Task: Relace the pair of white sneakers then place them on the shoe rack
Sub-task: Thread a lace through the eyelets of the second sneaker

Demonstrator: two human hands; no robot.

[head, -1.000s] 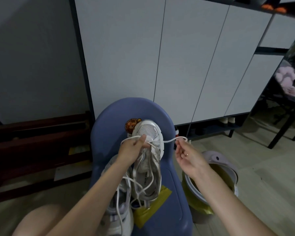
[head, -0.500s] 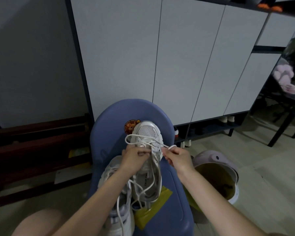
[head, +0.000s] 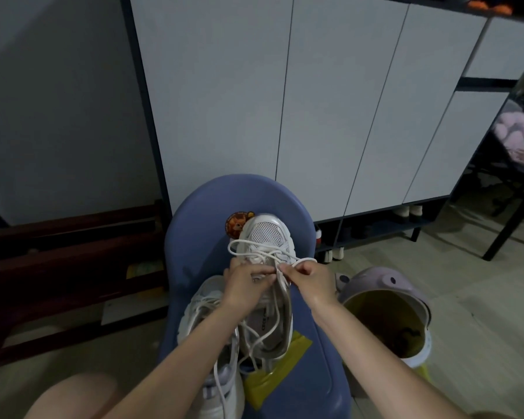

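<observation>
A white sneaker (head: 268, 237) lies on a blue chair (head: 206, 207) with its toe pointing away from me. Its white lace (head: 254, 252) loops loosely across the front eyelets. My left hand (head: 245, 284) rests on the sneaker's tongue and pinches the lace. My right hand (head: 310, 278) pinches the other lace end just to the right, fingertips nearly touching the left hand. The second white sneaker (head: 208, 334) lies to the lower left under my left forearm, its lace trailing loose.
White cabinet doors (head: 285, 101) stand behind the chair, with an open low shelf (head: 375, 228) holding shoes beneath. A pale bin with a yellow liner (head: 384, 316) stands right of the chair. Dark wooden boards (head: 58, 252) lie left. A yellow packet (head: 273, 367) sits on the seat.
My right hand has come in from the right, slackening the lace, and now meets my left hand over the sneaker's tongue. The lace that was pulled taut sideways now lies in loose loops.
</observation>
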